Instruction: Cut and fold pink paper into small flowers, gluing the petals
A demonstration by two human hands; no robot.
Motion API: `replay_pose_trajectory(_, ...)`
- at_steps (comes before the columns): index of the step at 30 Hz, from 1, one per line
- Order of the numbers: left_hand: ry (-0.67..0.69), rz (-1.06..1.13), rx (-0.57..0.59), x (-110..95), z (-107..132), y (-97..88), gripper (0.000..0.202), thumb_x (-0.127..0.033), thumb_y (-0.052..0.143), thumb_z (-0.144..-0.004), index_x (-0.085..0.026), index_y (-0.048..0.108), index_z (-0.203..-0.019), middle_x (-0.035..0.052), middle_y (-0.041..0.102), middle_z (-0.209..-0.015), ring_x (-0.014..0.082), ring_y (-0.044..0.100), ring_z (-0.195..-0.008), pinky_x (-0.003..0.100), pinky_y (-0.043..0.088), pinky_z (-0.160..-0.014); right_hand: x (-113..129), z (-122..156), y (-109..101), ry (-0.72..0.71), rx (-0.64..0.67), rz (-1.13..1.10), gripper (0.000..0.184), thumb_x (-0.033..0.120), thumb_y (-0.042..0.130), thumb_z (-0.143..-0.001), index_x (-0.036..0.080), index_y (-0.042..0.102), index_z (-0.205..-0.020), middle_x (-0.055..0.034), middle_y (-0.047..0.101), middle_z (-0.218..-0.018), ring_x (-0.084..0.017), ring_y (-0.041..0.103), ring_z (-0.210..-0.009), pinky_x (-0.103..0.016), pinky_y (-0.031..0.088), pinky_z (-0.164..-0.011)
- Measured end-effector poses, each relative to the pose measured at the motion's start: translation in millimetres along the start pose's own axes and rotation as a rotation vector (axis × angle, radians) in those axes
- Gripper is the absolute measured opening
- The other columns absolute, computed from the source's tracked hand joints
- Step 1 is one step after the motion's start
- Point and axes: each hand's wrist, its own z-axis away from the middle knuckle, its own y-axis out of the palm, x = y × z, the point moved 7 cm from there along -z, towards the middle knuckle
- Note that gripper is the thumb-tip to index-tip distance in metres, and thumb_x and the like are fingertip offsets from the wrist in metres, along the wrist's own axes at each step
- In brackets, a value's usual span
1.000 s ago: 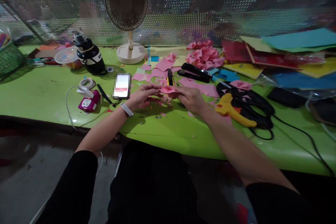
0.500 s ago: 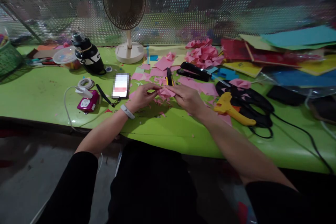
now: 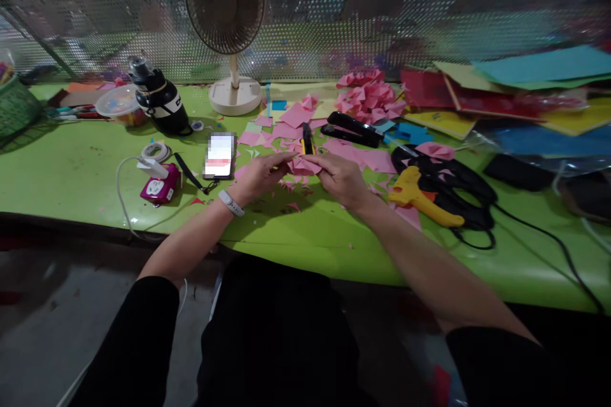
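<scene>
A small folded pink paper piece (image 3: 302, 166) is pinched between both my hands just above the green table (image 3: 71, 172). My left hand (image 3: 260, 175), with a white wristband, grips its left side. My right hand (image 3: 340, 179) grips its right side, fingers curled. Pink paper squares and scraps (image 3: 296, 117) lie scattered around and behind the hands. A yellow and black utility knife (image 3: 308, 138) lies just beyond the fingers.
A phone (image 3: 220, 156) lies left of my hands, with a pink power adapter (image 3: 160, 187) and tape roll (image 3: 155, 151) further left. A yellow glue gun (image 3: 422, 197), black stapler (image 3: 351, 128), fan (image 3: 229, 25), bottle (image 3: 160, 98), pile of folded pink pieces (image 3: 370, 98) and coloured sheets (image 3: 525, 95) surround them.
Both hands have drawn slightly closer together and worked the pink piece into a smaller fold. The view has shifted a little; the things on the table have not moved.
</scene>
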Motion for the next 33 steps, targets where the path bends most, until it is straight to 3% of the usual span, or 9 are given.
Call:
replay_pose_trajectory(4, 0.049, -0.06, 0.036, -1.3, 0.1, 2.0, 0.029, -0.017, 0.059, -0.088, -0.024, 0.078, -0.109, 0.0052, 0.077, -0.092, 0.0149, 0.065, -0.076, 0.028, 0.049, -0.076, -1.0, -2.3, 0.7, 0.07, 0.045, -0.02, 0.025, 0.034, 0.055, -0.096, 0.022, 0.074, -0.108, -0.0087, 0.078, -0.099, -0.025, 0.072, -0.085, -0.041, 0.058, -0.076)
replay_pose_trajectory(10, 0.037, -0.045, 0.044, -1.0, 0.9, 1.1, 0.024, -0.02, 0.061, -0.088, -0.026, 0.079, -0.102, 0.0052, 0.077, -0.094, 0.0165, 0.066, -0.08, 0.03, 0.049, -0.079, -2.3, -3.7, -0.3, 0.08, 0.109, -0.017, 0.018, 0.033, 0.057, -0.094, 0.022, 0.071, -0.093, -0.0057, 0.074, -0.081, -0.021, 0.065, -0.069, -0.035, 0.052, -0.065)
replay_pose_trajectory(16, -0.006, -0.054, 0.084, -0.5, 0.5, 0.2, 0.026, -0.013, 0.064, -0.081, -0.027, 0.08, -0.098, 0.0037, 0.077, -0.093, 0.0166, 0.065, -0.081, 0.032, 0.05, -0.084, -5.8, -3.6, 5.9, -0.006, 0.151, 0.004, 0.022, 0.023, 0.052, -0.093, 0.023, 0.071, -0.103, -0.0079, 0.076, -0.098, -0.024, 0.07, -0.087, -0.04, 0.055, -0.077)
replay_pose_trajectory(21, 0.072, -0.088, 0.109, -7.8, 1.7, 1.2, 0.029, -0.017, 0.06, -0.086, -0.028, 0.078, -0.106, 0.0045, 0.077, -0.095, 0.0167, 0.068, -0.084, 0.033, 0.052, -0.086, -4.3, -2.7, 6.7, -0.021, 0.15, 0.05, 0.022, 0.025, 0.051, -0.095, 0.023, 0.073, -0.101, -0.0079, 0.076, -0.093, -0.024, 0.07, -0.083, -0.04, 0.056, -0.074)
replay_pose_trajectory(26, 0.042, -0.092, 0.098, -5.8, 2.1, 0.3, 0.028, -0.016, 0.064, -0.084, -0.027, 0.079, -0.105, 0.005, 0.077, -0.099, 0.0172, 0.068, -0.087, 0.034, 0.052, -0.089, -2.4, -2.5, 6.3, -0.057, 0.111, 0.115, 0.027, 0.019, 0.051, -0.094, 0.022, 0.072, -0.11, -0.0097, 0.077, -0.102, -0.025, 0.071, -0.093, -0.044, 0.057, -0.082)
replay_pose_trajectory(33, 0.096, -0.14, 0.084, -3.5, 3.2, 2.0, 0.029, -0.02, 0.059, -0.09, -0.026, 0.076, -0.113, 0.0063, 0.077, -0.104, 0.0165, 0.069, -0.09, 0.034, 0.054, -0.089, -1.8, -1.9, 8.2, -0.038, 0.066, -0.018, 0.026, 0.017, 0.05, -0.093, 0.023, 0.074, -0.103, -0.0076, 0.077, -0.096, -0.023, 0.071, -0.087, -0.043, 0.058, -0.078)
